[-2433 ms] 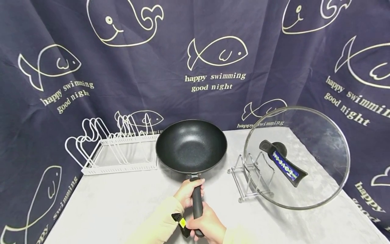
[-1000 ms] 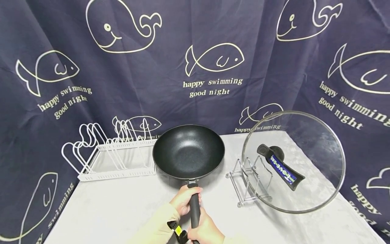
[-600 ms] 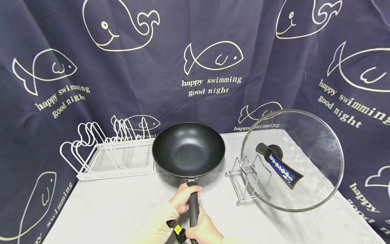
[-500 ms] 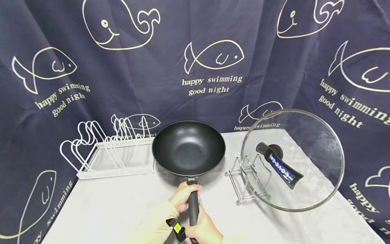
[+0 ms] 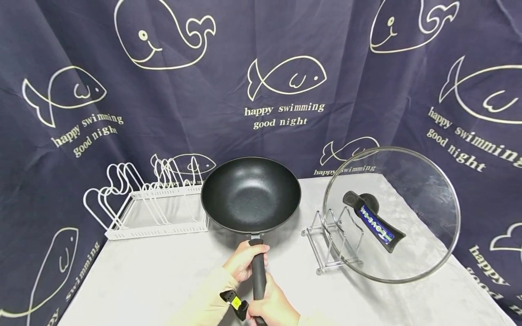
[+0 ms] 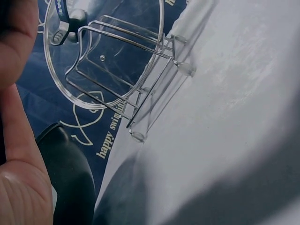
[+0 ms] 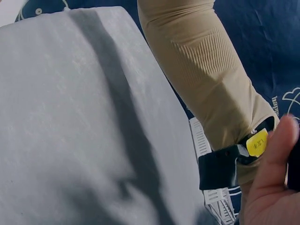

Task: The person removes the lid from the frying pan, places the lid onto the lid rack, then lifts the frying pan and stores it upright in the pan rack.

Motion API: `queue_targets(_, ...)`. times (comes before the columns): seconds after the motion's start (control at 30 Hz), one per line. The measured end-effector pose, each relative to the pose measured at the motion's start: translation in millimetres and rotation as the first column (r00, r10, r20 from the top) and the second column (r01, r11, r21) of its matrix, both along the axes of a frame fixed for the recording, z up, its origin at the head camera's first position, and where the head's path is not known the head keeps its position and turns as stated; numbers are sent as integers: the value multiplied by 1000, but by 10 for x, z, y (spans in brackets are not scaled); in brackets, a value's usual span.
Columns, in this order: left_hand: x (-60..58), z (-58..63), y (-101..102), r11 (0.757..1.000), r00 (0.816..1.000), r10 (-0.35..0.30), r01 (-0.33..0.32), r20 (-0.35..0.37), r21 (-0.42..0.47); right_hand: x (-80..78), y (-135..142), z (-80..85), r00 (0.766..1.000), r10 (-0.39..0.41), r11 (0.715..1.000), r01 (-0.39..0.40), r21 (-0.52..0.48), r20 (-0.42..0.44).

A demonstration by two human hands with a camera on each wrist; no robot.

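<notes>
A black wok (image 5: pixel 250 194) with a long black handle hangs over the middle of the table in the head view, its inside facing me. My left hand (image 5: pixel 243 261) grips the handle near the pan. Lower down, by the handle's end, my right hand (image 5: pixel 274 304) grips it too, thumb across the top. The wok's dark outer side (image 6: pixel 65 176) shows beside my left hand (image 6: pixel 21 154) in the left wrist view. In the right wrist view, my right hand (image 7: pixel 272 187) appears at the lower right edge, most of it cut off.
On the left stands a white wire rack (image 5: pixel 159 228), partly behind the wok. A small chrome rack (image 5: pixel 332 262) at right holds a glass lid (image 5: pixel 424 217) upright. A patterned dark blue curtain (image 5: pixel 183 113) closes off the back of the white table (image 5: pixel 142 280).
Since the earliest frame the head view has shifted slightly. Over the last half second the wok has risen a little, with both hands still gripping its handle. Both racks and the lid stay put.
</notes>
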State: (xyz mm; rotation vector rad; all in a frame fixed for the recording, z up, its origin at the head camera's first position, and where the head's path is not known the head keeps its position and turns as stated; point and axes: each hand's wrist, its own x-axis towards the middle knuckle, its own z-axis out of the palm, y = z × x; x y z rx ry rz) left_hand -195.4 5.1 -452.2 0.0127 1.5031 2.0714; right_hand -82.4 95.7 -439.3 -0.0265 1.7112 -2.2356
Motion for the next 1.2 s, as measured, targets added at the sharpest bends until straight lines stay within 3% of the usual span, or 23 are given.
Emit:
queue_targets(0.4, 19, 56, -25, 999, 1000, -29, 29, -6, 13, -1, -11, 0, 999, 35, 996, -36, -80, -14)
queue_targets(0.9, -4, 141, -94, 997, 996, -72, 72, -54, -5, 1, -60, 24, 999, 33, 994, -37, -100, -41)
queue_targets(1.2, 10, 230, -115, 997, 996, -79, 79, -39, 7, 18, -53, 103, 999, 32, 996, -33, -87, -21)
